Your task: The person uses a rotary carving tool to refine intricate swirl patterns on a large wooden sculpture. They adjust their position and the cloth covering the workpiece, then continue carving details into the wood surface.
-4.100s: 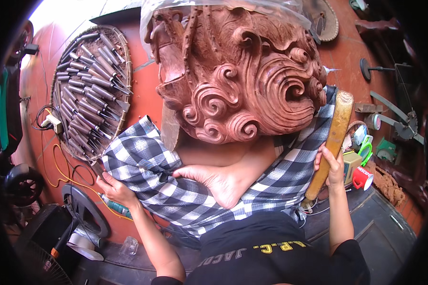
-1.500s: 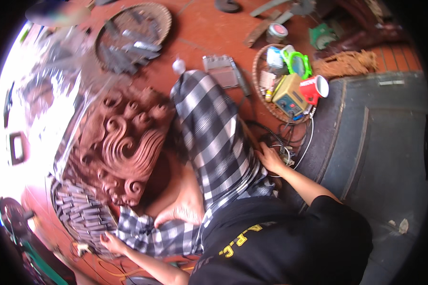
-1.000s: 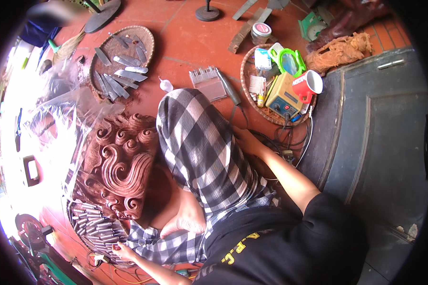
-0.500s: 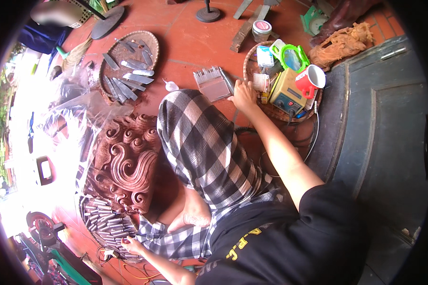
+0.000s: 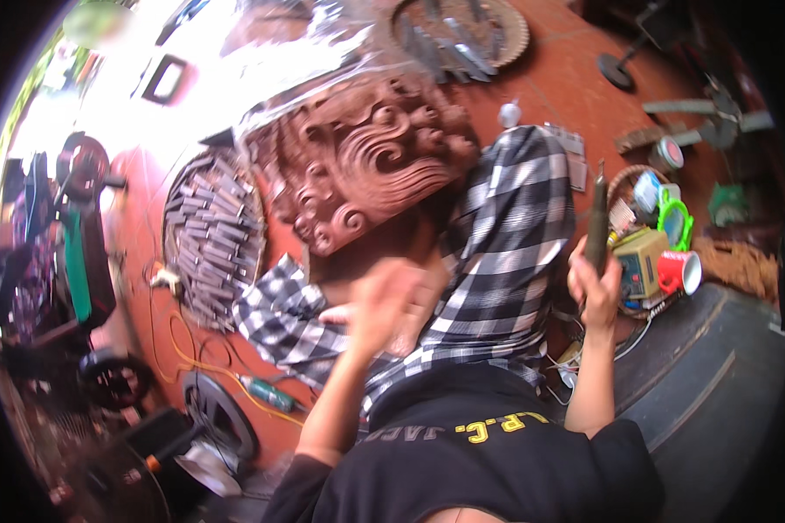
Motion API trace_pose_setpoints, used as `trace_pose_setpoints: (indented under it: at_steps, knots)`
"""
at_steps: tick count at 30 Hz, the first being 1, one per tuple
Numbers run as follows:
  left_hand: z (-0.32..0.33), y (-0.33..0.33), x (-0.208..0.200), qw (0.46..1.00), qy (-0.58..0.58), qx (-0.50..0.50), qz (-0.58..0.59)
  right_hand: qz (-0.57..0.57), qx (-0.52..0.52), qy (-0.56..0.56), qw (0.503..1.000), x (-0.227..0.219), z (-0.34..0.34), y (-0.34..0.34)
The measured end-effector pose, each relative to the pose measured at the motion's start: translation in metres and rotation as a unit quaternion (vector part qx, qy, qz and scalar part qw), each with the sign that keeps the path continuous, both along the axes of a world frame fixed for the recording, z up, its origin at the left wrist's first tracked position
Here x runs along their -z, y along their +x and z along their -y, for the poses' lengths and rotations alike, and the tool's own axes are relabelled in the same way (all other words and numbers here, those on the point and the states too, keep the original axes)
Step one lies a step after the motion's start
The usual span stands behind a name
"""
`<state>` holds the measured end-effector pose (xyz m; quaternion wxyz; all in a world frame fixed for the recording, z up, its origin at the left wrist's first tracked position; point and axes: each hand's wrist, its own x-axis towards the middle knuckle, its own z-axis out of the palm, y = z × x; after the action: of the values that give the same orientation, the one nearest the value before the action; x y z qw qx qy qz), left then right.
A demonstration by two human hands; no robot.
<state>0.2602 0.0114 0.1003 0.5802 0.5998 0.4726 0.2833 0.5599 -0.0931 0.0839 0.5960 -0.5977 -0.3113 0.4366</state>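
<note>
We are looking down from the person's head, through the left of two fisheye cameras worn side by side. We are facing steeply downward and forward, over the black shirt (image 5: 462,458) at the lower edge, with the carved block (image 5: 366,166) sitting in the upper middle. We are viewing the left hand (image 5: 385,301) and right hand (image 5: 596,283) from close above, while the red floor (image 5: 576,57) is stretching farther off and straight edges are bending toward the rim.

Before the person (image 5: 471,462) lies the carving (image 5: 384,166); left of it, a tray (image 5: 261,202) of chisels (image 5: 214,235); beyond, rightward, blades (image 5: 467,57) on another tray (image 5: 521,42). Right of the knee (image 5: 523,192), past the hand-held tool (image 5: 598,222), a basket (image 5: 624,177) holds a control box (image 5: 640,263) and, I think, a mug (image 5: 674,272).
</note>
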Motion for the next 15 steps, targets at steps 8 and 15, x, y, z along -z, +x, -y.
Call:
trace_pose_setpoints:
  at_steps: [8,15]
  knots:
    - [0.032,0.057,-0.022,0.968,0.168,0.048,-0.179,0.386,-0.115,0.029,0.915,0.014,-0.002,-0.120]
    - [0.027,0.043,-0.003,0.974,0.106,-0.029,-0.200,0.393,-0.162,0.065,0.903,0.022,-0.014,-0.136]
